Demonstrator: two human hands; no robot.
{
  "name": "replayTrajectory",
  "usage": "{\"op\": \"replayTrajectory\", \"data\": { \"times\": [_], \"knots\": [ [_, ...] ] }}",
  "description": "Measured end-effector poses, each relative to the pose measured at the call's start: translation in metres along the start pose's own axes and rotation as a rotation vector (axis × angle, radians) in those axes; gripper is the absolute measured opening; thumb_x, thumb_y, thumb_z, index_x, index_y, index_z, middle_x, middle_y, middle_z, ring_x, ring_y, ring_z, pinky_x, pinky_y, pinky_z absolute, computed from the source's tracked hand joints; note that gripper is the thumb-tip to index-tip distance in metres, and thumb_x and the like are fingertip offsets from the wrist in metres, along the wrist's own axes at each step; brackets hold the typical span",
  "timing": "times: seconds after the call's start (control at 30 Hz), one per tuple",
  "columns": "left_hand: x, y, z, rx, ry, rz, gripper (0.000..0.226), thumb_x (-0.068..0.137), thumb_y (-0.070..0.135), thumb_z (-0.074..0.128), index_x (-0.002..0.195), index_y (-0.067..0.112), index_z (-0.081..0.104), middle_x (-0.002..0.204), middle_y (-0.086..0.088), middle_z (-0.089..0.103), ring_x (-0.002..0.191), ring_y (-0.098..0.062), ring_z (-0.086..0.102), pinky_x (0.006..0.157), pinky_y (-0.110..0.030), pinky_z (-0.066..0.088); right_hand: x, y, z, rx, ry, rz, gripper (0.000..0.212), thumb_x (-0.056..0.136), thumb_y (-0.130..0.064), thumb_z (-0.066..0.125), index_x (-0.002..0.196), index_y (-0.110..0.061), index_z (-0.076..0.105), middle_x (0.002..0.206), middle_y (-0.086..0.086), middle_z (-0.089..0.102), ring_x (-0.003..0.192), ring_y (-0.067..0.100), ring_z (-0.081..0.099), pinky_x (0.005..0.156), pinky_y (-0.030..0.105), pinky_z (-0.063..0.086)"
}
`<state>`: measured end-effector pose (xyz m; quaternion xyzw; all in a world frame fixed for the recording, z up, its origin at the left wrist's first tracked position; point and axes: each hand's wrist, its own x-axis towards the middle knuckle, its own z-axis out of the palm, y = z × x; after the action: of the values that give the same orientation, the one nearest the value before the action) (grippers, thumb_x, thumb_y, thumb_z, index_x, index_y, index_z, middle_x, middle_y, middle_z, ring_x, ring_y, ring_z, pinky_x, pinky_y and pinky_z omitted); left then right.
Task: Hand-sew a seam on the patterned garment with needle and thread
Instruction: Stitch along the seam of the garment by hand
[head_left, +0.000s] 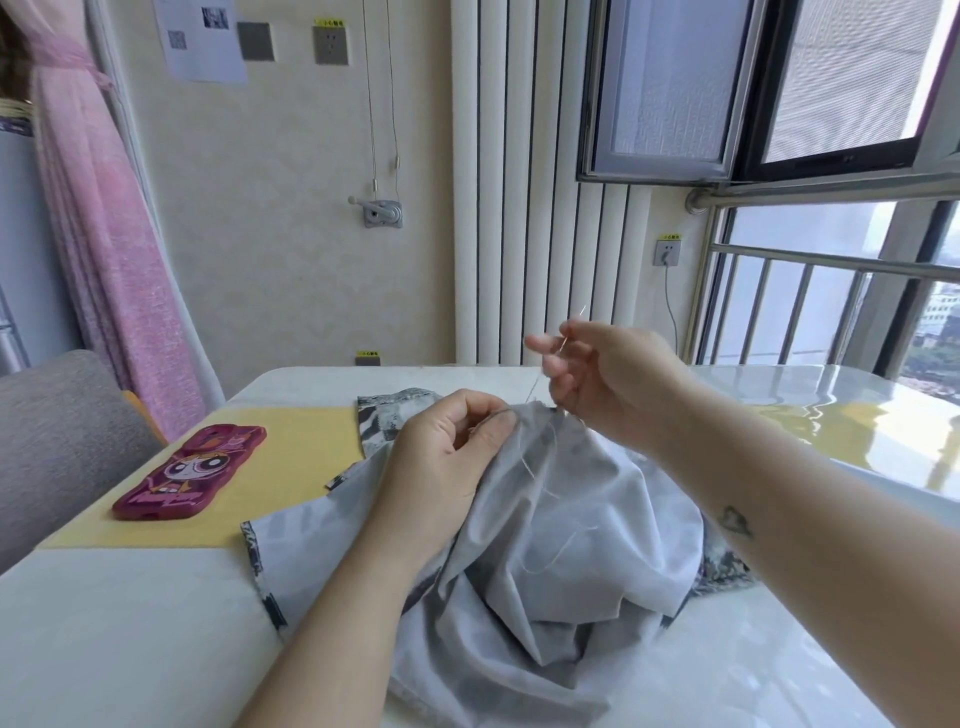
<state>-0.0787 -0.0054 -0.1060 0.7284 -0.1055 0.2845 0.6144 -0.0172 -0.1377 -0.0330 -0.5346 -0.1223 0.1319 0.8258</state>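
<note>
on a white desk (130, 623) beside a window, a patterned garment (545, 571) lies heaped with its pale inner side up. the left hand (441, 462) pinches a fold at the cloth's raised edge. the right hand (613, 379), just above it, pinches the needle (577, 319) between thumb and fingers, with thread (528, 465) running down to the cloth. the fabric looks light, soft and limp, and is best gripped close beside the stitch line. the needle looks thin and probably slippery.

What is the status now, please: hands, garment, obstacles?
Left hand pinches garment edge. Right hand above, pinching needle; thread trails down. Phone lies left, apart.
</note>
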Motion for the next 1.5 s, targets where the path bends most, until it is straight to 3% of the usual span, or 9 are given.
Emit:
{"op": "replayTrajectory", "data": {
  "times": [0.07, 0.2, 0.3, 0.43, 0.57, 0.67, 0.83, 1.03, 1.5],
  "knots": [
    [0.001, -0.002, 0.0, 0.002, -0.008, -0.004, 0.013, 0.091, 0.013, 0.06, 0.081, 0.02, 0.066, 0.074, 0.011, 0.065, 0.071, -0.001, 0.058, 0.067, -0.009, 0.043, 0.0, -0.003, 0.002, 0.005, -0.04, -0.091, 0.02, 0.102, -0.012, 0.033, 0.085, -0.01, 0.044, 0.076, 0.01, 0.066, 0.07, 0.025, 0.07, 0.062, 0.031, 0.058],
    [0.001, -0.003, -0.001, -0.004, -0.016, -0.02, 0.013, 0.091, 0.014, 0.059, 0.082, 0.02, 0.066, 0.074, 0.01, 0.065, 0.071, -0.002, 0.057, 0.069, -0.011, 0.044, 0.005, 0.002, -0.01, -1.358, -0.067, -0.667, 0.016, 0.1, -0.017, 0.034, 0.088, -0.014, 0.043, 0.062, -0.008, 0.062, 0.068, 0.009, 0.054, 0.101, 0.041, 0.037],
    [0.002, -0.005, -0.002, 0.0, -0.011, -0.019, 0.011, 0.091, 0.016, 0.06, 0.083, 0.02, 0.066, 0.075, 0.008, 0.065, 0.072, -0.003, 0.058, 0.069, -0.012, 0.045, 0.017, 0.001, -0.017, -1.698, -0.119, -0.642, 0.015, 0.101, -0.021, 0.033, 0.09, -0.019, 0.043, 0.062, -0.013, 0.047, 0.072, 0.015, 0.046, 0.111, 0.043, 0.02],
    [0.002, -0.005, -0.001, -0.032, 0.001, -0.028, 0.012, 0.09, 0.016, 0.061, 0.081, 0.022, 0.066, 0.074, 0.01, 0.066, 0.072, -0.002, 0.059, 0.069, -0.012, 0.046, 0.014, -0.016, -0.013, -0.87, -0.122, -0.15, 0.025, 0.1, -0.014, 0.039, 0.076, -0.014, 0.046, 0.046, -0.007, 0.033, 0.045, 0.015, 0.031, 0.052, 0.025, 0.032],
    [0.002, -0.004, 0.0, -0.041, -0.009, -0.028, 0.014, 0.091, 0.013, 0.06, 0.08, 0.021, 0.065, 0.072, 0.012, 0.064, 0.07, -0.003, 0.057, 0.068, -0.012, 0.045, 0.009, -0.02, -0.001, -0.128, -0.229, -0.034, 0.028, 0.101, -0.008, 0.033, 0.075, -0.013, 0.042, 0.041, -0.006, 0.023, 0.071, 0.023, 0.07, 0.083, 0.038, 0.054],
    [0.001, -0.004, 0.0, -0.036, -0.019, -0.04, 0.012, 0.091, 0.014, 0.06, 0.082, 0.019, 0.065, 0.073, 0.011, 0.064, 0.071, -0.003, 0.057, 0.068, -0.013, 0.046, 0.018, -0.013, 0.0, -0.618, -0.085, -0.38, 0.026, 0.1, -0.015, 0.039, 0.076, -0.016, 0.046, 0.038, -0.01, 0.038, 0.096, 0.014, 0.068, 0.09, 0.033, 0.046],
    [0.001, -0.004, 0.0, -0.039, -0.022, -0.04, 0.015, 0.091, 0.013, 0.06, 0.078, 0.021, 0.064, 0.07, 0.011, 0.061, 0.069, -0.004, 0.054, 0.068, -0.014, 0.045, 0.024, -0.001, -0.023, -1.372, -0.024, -0.67, 0.016, 0.099, -0.017, 0.039, 0.084, -0.017, 0.046, 0.054, -0.007, 0.051, 0.052, 0.007, 0.044, 0.067, 0.023, 0.029],
    [0.003, -0.005, -0.001, -0.078, 0.028, -0.068, 0.013, 0.091, 0.011, 0.06, 0.081, 0.018, 0.065, 0.07, 0.013, 0.065, 0.069, -0.002, 0.057, 0.068, -0.013, 0.047, 0.022, 0.005, -0.024, -1.08, -0.054, -0.551, 0.022, 0.099, -0.019, 0.039, 0.079, -0.021, 0.048, 0.065, -0.011, 0.068, 0.079, 0.025, 0.066, 0.079, 0.041, 0.049],
    [0.006, -0.002, -0.021, -0.094, -0.053, -0.078, 0.011, 0.091, 0.019, 0.062, 0.082, 0.012, 0.064, 0.078, -0.001, 0.064, 0.078, -0.011, 0.057, 0.077, -0.023, 0.045, 0.017, 0.032, -0.037, -1.179, -0.025, -0.653, 0.016, 0.1, -0.022, 0.039, 0.084, -0.021, 0.043, 0.041, -0.004, 0.043, 0.041, 0.012, 0.038, 0.046, 0.026, 0.03]
  ]
}}
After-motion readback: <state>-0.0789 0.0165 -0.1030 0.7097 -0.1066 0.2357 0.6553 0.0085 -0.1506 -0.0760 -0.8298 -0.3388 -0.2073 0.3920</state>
